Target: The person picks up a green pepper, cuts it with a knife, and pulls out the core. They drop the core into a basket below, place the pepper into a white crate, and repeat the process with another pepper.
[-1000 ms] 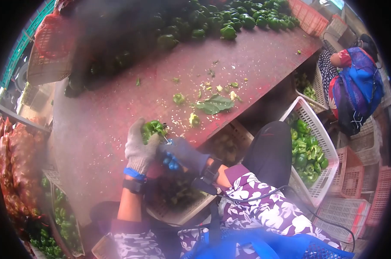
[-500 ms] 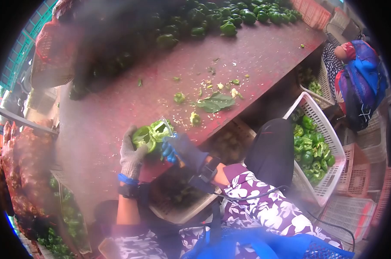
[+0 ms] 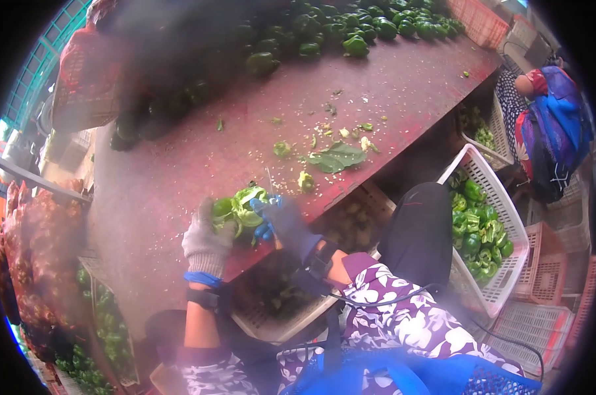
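Observation:
A cut-open green bell pepper (image 3: 248,199) is held over the near edge of the red table (image 3: 179,171), its pale inside showing. My left hand (image 3: 207,236), in a light knitted glove, is closed around the pepper's left side. My right hand (image 3: 285,222), in a blue-fingered glove, is closed on a small knife (image 3: 268,178). Its thin blade points up beside the pepper, while the handle is mostly hidden in the fingers. Right of the hands lie a piece of pepper core (image 3: 305,182), a large green leaf (image 3: 337,158) and scattered seeds.
Whole green peppers (image 3: 356,46) are heaped along the table's far side. A white crate (image 3: 518,240) of cut peppers stands at my right, with another crate (image 3: 291,329) below the table edge. A person (image 3: 551,125) sits at the far right. Filled mesh sacks (image 3: 44,250) stand at left.
The pepper has turned in my left hand, its open halves now facing differently. My right hand and the knife have shifted slightly up and right, the blade now more upright.

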### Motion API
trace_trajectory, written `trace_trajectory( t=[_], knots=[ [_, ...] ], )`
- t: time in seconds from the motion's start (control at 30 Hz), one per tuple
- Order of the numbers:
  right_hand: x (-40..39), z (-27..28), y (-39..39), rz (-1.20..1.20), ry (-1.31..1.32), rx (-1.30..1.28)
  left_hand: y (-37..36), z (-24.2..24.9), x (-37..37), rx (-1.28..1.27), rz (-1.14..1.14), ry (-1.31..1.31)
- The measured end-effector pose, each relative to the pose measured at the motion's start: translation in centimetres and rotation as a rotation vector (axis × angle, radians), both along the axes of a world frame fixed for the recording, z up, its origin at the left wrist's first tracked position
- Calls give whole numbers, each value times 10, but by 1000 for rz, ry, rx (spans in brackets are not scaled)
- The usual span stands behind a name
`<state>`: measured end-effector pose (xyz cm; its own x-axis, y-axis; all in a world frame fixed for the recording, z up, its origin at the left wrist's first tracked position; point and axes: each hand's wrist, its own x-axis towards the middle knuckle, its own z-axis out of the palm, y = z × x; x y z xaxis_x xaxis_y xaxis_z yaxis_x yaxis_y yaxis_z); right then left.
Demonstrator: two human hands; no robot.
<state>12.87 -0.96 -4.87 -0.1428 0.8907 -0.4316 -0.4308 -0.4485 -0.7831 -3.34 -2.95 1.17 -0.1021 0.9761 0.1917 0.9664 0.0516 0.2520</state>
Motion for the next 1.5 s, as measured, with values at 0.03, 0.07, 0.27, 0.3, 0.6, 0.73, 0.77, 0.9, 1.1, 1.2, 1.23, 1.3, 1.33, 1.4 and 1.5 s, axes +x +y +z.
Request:
trace_trajectory(
  t=[0.03, 0.07, 0.27, 0.3, 0.6, 0.73, 0.77, 0.9, 1.1, 1.2, 1.23, 1.3, 1.33, 1.4, 1.5],
  knots=[
    [-3, -2, 2, -17, -16, -1, -3, -2, -3, 47, -20, 7],
    [-5, -5, 2, -34, -37, -3, -6, -5, -4, 94, -40, 9],
    [24, 33, -20, -94, 4, 51, 5, -29, 9, 126, 78, -347],
    [29, 43, -24, -94, -53, 61, 8, -33, 13, 135, 59, -374],
    [62, 60, -72, -212, -354, 321, 8, -54, 22, 107, 46, -403],
    [126, 81, -65, -315, -86, 299, 30, -74, -14, 19, 173, -818],
    [144, 83, -65, -308, -14, 275, 23, -55, -14, -9, 188, -884],
    [202, 81, -70, -4, 1187, 453, 0, -43, 5, -34, 141, -1169],
    [206, 80, -78, -112, 1416, 600, -11, -42, 27, -120, 102, -1129],
    [174, 76, -79, -233, 402, 460, -17, -21, 54, -104, 80, -1104],
    [154, 65, -79, -159, 165, 477, -16, -20, 56, -161, 104, -972],
    [113, 57, -83, -66, -222, 380, -17, -25, 61, -150, -40, -1041],
    [103, 56, -83, 16, -247, 327, -21, -19, 71, -144, -114, -1076],
    [90, 53, -85, 177, -297, 217, -39, -11, 89, -104, -77, -949],
    [85, 37, -80, 76, -129, 214, -45, -7, 98, -83, -123, -836]
  ],
)
